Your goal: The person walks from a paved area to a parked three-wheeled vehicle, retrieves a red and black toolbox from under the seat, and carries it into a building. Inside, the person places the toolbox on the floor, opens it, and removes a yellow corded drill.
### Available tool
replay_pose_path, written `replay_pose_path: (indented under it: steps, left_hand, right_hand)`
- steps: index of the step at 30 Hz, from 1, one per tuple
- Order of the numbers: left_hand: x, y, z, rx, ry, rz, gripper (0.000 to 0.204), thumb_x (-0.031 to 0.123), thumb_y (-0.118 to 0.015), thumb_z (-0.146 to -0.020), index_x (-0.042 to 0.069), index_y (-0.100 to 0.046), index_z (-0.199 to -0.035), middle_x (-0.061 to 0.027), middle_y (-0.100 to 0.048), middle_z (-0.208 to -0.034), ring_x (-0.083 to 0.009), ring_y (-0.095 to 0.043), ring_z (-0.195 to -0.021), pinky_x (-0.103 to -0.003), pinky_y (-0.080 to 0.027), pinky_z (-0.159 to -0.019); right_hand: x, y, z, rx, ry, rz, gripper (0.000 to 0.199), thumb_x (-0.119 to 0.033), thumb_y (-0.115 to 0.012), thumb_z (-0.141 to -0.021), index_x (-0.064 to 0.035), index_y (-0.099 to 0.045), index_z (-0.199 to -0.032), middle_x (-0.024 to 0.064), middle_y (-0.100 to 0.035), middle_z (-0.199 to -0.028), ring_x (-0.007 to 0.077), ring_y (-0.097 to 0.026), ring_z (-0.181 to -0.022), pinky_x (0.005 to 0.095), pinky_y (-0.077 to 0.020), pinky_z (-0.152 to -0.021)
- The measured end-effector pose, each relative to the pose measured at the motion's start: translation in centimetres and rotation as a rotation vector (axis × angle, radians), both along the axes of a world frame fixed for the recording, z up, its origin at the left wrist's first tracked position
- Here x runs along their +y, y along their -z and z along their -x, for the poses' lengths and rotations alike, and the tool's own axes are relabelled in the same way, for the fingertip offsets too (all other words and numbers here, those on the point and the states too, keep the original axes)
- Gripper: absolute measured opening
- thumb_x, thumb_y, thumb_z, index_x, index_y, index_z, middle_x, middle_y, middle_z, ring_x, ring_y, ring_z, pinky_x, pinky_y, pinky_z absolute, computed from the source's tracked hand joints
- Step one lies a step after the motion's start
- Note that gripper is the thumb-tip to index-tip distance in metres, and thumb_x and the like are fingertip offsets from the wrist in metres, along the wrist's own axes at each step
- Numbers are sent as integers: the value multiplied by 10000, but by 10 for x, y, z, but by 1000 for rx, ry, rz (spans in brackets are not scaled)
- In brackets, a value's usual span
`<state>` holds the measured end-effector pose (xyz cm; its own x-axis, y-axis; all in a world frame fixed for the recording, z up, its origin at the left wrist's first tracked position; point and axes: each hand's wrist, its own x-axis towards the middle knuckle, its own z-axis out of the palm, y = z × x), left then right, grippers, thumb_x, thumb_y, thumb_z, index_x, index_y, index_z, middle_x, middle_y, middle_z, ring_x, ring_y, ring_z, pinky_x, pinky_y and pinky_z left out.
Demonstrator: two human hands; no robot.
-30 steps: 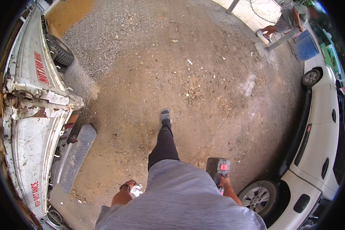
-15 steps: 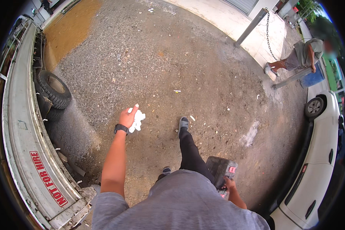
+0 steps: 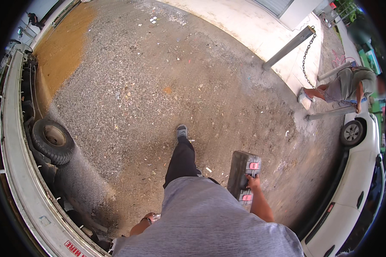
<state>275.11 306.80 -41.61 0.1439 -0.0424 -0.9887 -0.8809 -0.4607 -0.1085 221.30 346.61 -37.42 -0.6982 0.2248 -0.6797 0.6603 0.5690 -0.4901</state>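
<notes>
At my right side hangs a dark hard-shell tool case with two red latches. My right hand is closed around its handle and the case is held upright above the ground. Low beside my left hip is my left hand, partly covered by my grey shirt, with a dark watch at its wrist. A bit of a crumpled white bundle, like cloth or thin gloves, shows at its fingers. My forward foot in a grey shoe is on the gravel.
A truck with a pale side rail and a big tyre stands on the left. On the right are a white car, metal posts with a chain, and a person leaning by a post. Orange-brown sand lies ahead left.
I have stepped forward. My left hand has swung from in front back to my hip with the white bundle. The tool case has come forward into fuller view in my right hand.
</notes>
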Motion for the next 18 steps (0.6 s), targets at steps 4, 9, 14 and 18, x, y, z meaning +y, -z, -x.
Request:
replay_pose_path:
  steps: [4, 9, 14, 18]
  left_hand:
    - [-130, 39, 148, 171, 646, 99, 391, 268, -443, -1021, 129, -604, -1350, -151, -648, -1285, -304, -669, -1087, -507, -547, -883]
    - [-359, 57, 446, 369, 511, 643, 276, 240, -597, -915, 124, -730, -1128, -120, -733, -1073, -283, -694, -979, -367, -549, -819]
    - [-567, -55, 770, 819, 99, 1054, 298, 169, -701, -910, 98, -690, -1199, -126, -711, -1116, -243, -683, -973, -360, -529, -867]
    - [-655, -112, 928, 1000, -42, 788, 301, 80, -652, -945, 49, -667, -1244, -72, -704, -1108, -179, -652, -1001, -300, -513, -899]
  right_hand:
    - [-101, 0, 113, -54, 38, 21, 536, -228, -751, -845, -76, -422, -1240, 72, -487, -620, 206, -510, -441, 406, -499, -405]
    - [-202, -24, 253, -173, 66, -28, 503, -280, -733, -860, -36, -456, -1202, 96, -508, -635, 238, -516, -432, 437, -525, -436]
    - [-254, -17, 374, -369, 154, 76, 328, -303, -703, -878, -22, -568, -978, 100, -533, -668, 236, -526, -468, 450, -516, -456]
    - [-294, 3, 492, -498, 192, 27, 309, -332, -686, -892, -39, -598, -929, 90, -514, -629, 227, -537, -496, 439, -488, -467]
